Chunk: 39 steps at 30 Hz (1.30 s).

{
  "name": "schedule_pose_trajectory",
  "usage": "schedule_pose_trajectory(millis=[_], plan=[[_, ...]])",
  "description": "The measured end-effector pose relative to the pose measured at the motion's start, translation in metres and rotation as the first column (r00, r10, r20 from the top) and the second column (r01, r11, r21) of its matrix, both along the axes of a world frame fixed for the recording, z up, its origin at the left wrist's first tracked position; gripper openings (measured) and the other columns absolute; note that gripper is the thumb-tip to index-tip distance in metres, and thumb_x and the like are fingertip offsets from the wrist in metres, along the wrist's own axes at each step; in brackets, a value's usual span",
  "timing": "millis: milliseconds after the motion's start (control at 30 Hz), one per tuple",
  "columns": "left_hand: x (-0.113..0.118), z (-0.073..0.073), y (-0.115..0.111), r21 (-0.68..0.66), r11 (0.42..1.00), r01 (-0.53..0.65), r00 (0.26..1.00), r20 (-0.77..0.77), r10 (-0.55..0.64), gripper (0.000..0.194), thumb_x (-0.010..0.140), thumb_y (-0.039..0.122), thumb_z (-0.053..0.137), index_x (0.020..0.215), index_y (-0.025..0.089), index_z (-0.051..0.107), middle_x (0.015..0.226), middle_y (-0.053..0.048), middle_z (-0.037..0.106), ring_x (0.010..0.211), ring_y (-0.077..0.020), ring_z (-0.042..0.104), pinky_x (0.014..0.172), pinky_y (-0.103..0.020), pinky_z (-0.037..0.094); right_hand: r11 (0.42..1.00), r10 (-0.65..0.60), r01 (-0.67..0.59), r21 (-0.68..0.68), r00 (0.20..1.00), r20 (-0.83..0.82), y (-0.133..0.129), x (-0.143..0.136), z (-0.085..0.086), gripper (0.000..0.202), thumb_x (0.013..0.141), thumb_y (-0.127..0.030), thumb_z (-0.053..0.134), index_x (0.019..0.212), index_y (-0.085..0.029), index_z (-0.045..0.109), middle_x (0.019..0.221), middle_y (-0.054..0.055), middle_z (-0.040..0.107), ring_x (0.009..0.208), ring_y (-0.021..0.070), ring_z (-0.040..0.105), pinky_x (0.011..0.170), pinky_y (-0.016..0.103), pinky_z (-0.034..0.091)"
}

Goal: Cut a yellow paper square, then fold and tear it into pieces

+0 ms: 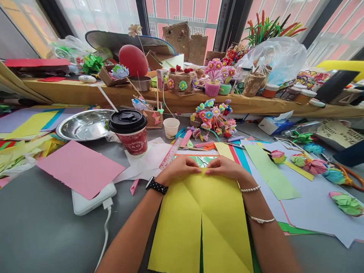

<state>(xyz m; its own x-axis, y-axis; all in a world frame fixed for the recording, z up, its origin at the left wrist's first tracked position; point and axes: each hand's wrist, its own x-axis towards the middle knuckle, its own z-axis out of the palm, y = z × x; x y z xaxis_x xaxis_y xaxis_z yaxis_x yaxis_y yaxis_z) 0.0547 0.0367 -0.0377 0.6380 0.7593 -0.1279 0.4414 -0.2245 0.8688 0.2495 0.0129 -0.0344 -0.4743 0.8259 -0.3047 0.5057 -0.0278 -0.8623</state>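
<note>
A yellow sheet of paper [222, 216] hangs toward me with diagonal creases across it. A narrow slit runs from its lower edge up to about the middle, with dark green showing through. My left hand [183, 167] pinches the top edge just left of centre. Close beside it, my right hand [223, 167] pinches the same edge, thumb and fingers together. The two hands are a small gap apart. Behind them lies a sheet with a green pattern [202, 160], mostly hidden.
Left are a pink sheet [81, 167] on a white power bank [93, 201], a lidded coffee cup [129, 132] and a steel bowl [82, 125]. A paper cup [171, 128] and craft flowers [214, 117] stand behind. Right lie a light green strip [271, 172] and paper buds [345, 203].
</note>
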Motion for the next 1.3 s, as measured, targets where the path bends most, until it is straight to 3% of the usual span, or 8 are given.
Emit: schedule_pose_trajectory(millis=[233, 433, 767, 1300], plan=[[0.002, -0.001, -0.001, 0.005, 1.000, -0.016, 1.000, 0.009, 0.016, 0.024, 0.065, 0.036, 0.060, 0.067, 0.013, 0.068, 0.063, -0.001, 0.065, 0.060, -0.0129, 0.052, 0.054, -0.019, 0.036, 1.000, -0.017, 0.016, -0.023, 0.999, -0.028, -0.001, 0.003, -0.001, 0.027, 0.064, -0.041, 0.061, 0.066, -0.014, 0.064, 0.062, 0.000, 0.058, 0.054, 0.0113, 0.049, 0.048, 0.022, 0.036], [0.001, -0.002, 0.000, 0.017, 1.000, -0.024, 1.000, 0.010, 0.024, 0.026, 0.065, 0.038, 0.059, 0.066, 0.014, 0.068, 0.061, 0.000, 0.064, 0.059, -0.0127, 0.052, 0.053, -0.019, 0.036, 1.000, -0.010, 0.010, 0.021, 1.000, -0.012, 0.003, 0.003, 0.002, 0.028, 0.064, -0.042, 0.061, 0.065, -0.014, 0.065, 0.059, -0.001, 0.055, 0.052, 0.0104, 0.046, 0.046, 0.021, 0.033], [0.004, -0.009, 0.002, 0.034, 0.999, -0.034, 0.999, -0.005, 0.034, 0.030, 0.066, 0.042, 0.058, 0.068, 0.014, 0.068, 0.066, -0.002, 0.066, 0.063, -0.0144, 0.054, 0.056, -0.020, 0.038, 0.997, 0.043, -0.041, 0.064, 0.998, -0.036, 0.006, 0.008, -0.008, 0.030, 0.067, -0.041, 0.059, 0.066, -0.012, 0.063, 0.058, -0.001, 0.051, 0.051, 0.0091, 0.041, 0.045, 0.021, 0.030], [0.007, -0.011, 0.001, 0.064, 0.998, -0.022, 1.000, 0.010, 0.022, 0.026, 0.068, 0.039, 0.058, 0.067, 0.014, 0.068, 0.069, -0.003, 0.068, 0.067, -0.0167, 0.057, 0.059, -0.021, 0.041, 0.994, 0.018, -0.009, 0.113, 0.997, -0.074, 0.003, 0.014, -0.014, 0.029, 0.069, -0.042, 0.059, 0.070, -0.013, 0.066, 0.061, 0.000, 0.055, 0.055, 0.0107, 0.045, 0.048, 0.021, 0.034]])
